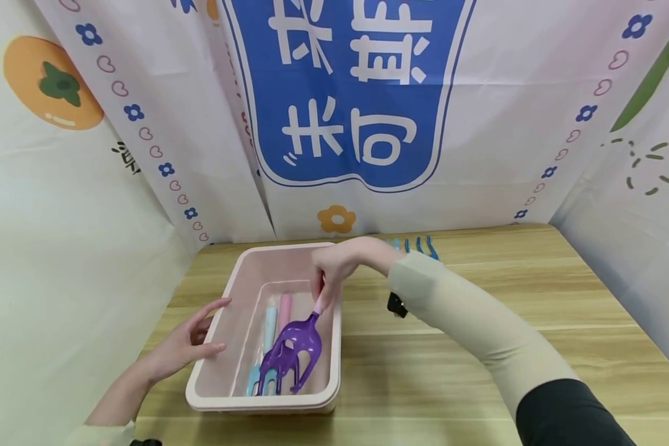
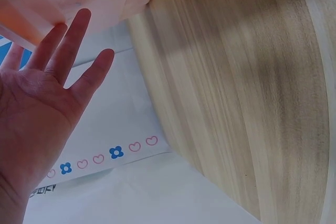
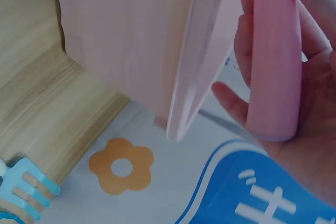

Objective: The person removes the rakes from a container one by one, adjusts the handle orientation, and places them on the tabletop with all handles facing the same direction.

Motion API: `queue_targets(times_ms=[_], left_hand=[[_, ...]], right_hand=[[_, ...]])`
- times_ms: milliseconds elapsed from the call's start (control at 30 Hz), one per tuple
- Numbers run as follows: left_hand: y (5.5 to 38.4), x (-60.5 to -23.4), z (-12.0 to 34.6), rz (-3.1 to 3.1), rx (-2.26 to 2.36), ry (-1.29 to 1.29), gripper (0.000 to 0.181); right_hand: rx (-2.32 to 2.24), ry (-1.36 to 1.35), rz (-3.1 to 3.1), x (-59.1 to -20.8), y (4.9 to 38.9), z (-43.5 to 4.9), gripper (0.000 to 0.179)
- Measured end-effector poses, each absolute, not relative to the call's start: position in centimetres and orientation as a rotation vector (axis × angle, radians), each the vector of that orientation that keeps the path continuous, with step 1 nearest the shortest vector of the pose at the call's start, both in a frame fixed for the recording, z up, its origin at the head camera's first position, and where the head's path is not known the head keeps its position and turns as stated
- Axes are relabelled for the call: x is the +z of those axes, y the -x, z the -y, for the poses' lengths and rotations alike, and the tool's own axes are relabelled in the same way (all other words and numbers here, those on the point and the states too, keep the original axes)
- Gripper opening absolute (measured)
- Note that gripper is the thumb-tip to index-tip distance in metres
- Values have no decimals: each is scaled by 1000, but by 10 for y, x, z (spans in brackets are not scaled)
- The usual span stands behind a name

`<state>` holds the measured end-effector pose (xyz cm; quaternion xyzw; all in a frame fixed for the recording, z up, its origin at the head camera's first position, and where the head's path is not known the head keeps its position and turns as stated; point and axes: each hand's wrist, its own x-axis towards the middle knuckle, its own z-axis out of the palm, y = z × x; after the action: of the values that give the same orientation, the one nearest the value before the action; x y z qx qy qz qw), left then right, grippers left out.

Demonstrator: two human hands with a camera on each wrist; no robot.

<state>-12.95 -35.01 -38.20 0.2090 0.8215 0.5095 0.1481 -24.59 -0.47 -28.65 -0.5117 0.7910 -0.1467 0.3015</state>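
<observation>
My right hand (image 1: 334,266) grips the pink handle (image 3: 275,61) of a purple toy rake (image 1: 303,337), its pronged head hanging down inside a pale pink plastic bin (image 1: 201,387). Inside the bin lie a light blue handle (image 1: 269,328), a second pink handle (image 1: 285,306) and light blue prongs (image 1: 253,379). More purple prongs overlap them; whether these belong to a second rake, I cannot tell. At the bin's left side is my left hand (image 1: 175,350), fingers spread and mostly straight, fingertips at the rim. In the left wrist view, that palm (image 2: 37,98) holds nothing.
Behind my right forearm, several blue toy tools lie at the table's back edge, among them a light blue rake head (image 3: 29,184). The wooden table (image 1: 451,371) extends right of the bin. Printed cloth (image 1: 496,142) hangs behind and at both sides.
</observation>
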Motion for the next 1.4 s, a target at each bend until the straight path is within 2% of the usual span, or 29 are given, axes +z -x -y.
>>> queue_targets(times_ms=[567, 1033, 1400], left_hand=[[127, -382, 348, -2378, 1459, -606, 74], [128, -381, 346, -2368, 1486, -599, 74], [129, -383, 348, -2355, 1484, -628, 73]], right_hand=[[-996, 1310, -2172, -300, 236, -85, 11], [-1283, 986, -2379, -337, 215, -156, 14], [-1373, 793, -2615, -367, 196, -190, 18]])
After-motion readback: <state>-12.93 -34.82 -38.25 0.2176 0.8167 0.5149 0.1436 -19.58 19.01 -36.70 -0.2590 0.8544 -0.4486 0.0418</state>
